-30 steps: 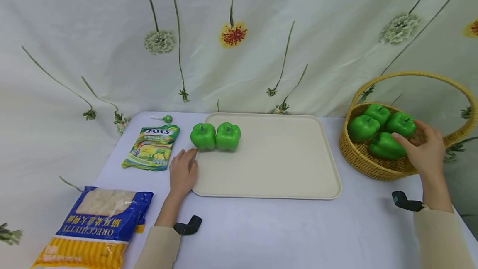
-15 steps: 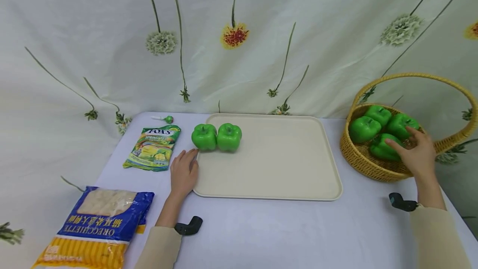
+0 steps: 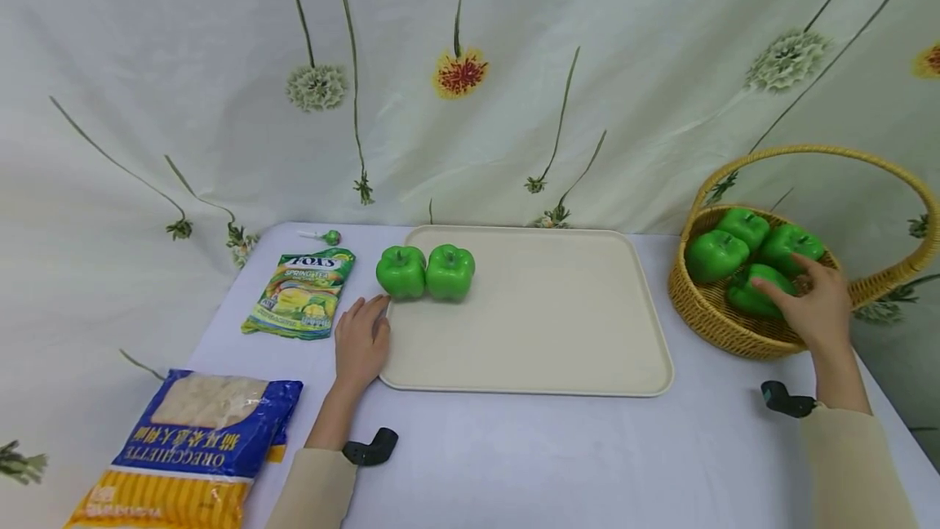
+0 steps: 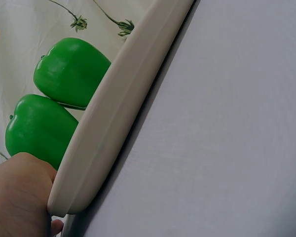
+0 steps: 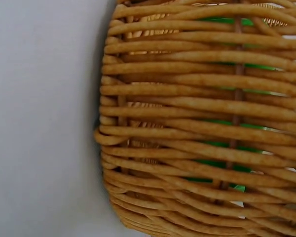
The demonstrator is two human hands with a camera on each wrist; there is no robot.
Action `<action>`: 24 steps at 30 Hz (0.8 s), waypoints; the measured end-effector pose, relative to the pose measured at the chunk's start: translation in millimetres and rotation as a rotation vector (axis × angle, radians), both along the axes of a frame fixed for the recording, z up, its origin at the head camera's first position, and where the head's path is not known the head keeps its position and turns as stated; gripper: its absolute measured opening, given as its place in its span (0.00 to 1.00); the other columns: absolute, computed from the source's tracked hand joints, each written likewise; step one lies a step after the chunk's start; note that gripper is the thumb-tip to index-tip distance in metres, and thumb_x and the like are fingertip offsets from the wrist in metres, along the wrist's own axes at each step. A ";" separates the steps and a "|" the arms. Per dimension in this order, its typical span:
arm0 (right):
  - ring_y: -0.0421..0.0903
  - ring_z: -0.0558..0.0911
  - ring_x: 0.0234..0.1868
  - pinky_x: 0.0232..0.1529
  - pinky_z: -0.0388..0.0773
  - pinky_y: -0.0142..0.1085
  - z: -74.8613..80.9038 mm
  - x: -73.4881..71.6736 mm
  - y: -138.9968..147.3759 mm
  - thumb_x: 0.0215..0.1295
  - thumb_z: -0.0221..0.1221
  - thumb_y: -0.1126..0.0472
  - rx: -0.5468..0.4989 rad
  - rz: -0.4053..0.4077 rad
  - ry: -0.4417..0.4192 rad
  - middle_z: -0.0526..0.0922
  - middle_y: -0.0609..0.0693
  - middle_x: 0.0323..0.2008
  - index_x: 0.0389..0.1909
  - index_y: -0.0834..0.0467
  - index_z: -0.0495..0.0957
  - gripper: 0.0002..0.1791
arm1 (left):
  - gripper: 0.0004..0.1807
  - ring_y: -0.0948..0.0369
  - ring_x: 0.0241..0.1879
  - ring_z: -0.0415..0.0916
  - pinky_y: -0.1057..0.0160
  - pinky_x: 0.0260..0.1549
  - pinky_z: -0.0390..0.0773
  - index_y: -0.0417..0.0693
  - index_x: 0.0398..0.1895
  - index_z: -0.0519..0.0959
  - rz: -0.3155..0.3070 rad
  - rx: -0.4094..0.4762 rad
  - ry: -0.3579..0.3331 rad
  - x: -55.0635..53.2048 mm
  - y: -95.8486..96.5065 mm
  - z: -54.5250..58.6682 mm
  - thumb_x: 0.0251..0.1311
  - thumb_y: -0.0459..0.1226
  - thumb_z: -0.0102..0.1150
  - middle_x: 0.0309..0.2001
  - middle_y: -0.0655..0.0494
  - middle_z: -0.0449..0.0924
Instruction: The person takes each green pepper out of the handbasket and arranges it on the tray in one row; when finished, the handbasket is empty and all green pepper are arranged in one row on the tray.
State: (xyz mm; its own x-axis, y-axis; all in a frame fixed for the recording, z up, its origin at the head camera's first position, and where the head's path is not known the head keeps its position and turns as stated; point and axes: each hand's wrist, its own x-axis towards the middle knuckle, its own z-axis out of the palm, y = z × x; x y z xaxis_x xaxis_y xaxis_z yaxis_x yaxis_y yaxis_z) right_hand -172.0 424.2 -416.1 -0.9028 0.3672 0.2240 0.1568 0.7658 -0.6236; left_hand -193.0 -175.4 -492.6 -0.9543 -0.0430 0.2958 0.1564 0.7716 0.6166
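In the head view my right hand (image 3: 817, 300) is over the front right of a wicker basket (image 3: 708, 325), thumb and fingers spread. The thumb overlaps the front green bell pepper (image 3: 752, 294) in this view; the fingertips overlap the back right pepper (image 3: 791, 245). Two more peppers lie at the basket's left and back. My left hand (image 3: 361, 341) rests at the left edge of a beige tray (image 3: 543, 349), fingers relaxed. Close beyond its fingertips stand two green bell peppers side by side, the left pepper (image 3: 401, 272) and the right pepper (image 3: 450, 272).
The basket's tall handle (image 3: 815, 149) arches over its contents. Left of the tray are a Fox's candy bag (image 3: 301, 292), a lollipop (image 3: 330, 237) and an orecchiette pasta bag (image 3: 191, 447). A flowered cloth (image 3: 514, 104) hangs behind the white table.
My right hand has moved left and slightly toward me over the basket, its thumb now over the front pepper. The left hand keeps its place at the tray.
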 end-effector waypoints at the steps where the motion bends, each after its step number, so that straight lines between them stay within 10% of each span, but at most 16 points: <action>1: 0.69 0.66 0.54 0.43 0.66 0.54 0.4 0.3 0.1 0.66 0.60 0.48 0.003 0.007 -0.011 0.63 0.78 0.60 0.72 0.69 0.56 0.43 | 0.22 0.38 0.70 0.58 0.36 0.71 0.47 0.35 0.61 0.74 0.001 0.000 0.001 0.2 0.0 -0.1 0.65 0.31 0.45 0.64 0.38 0.72; 6: 0.74 0.61 0.60 0.52 0.59 0.69 1.1 0.1 1.2 0.66 0.58 0.44 0.019 0.020 -0.097 0.59 0.80 0.62 0.73 0.69 0.51 0.47 | 0.22 0.38 0.70 0.57 0.36 0.71 0.47 0.35 0.61 0.74 0.001 -0.001 0.000 0.0 -0.1 -0.6 0.66 0.30 0.44 0.64 0.38 0.72; 24: 0.80 0.49 0.67 0.61 0.52 0.72 0.7 -2.9 1.8 0.65 0.59 0.43 0.065 0.068 -0.192 0.49 0.82 0.68 0.73 0.72 0.48 0.50 | 0.22 0.37 0.70 0.58 0.36 0.70 0.47 0.35 0.61 0.74 0.000 0.001 0.013 1.1 0.8 0.6 0.65 0.31 0.45 0.64 0.37 0.73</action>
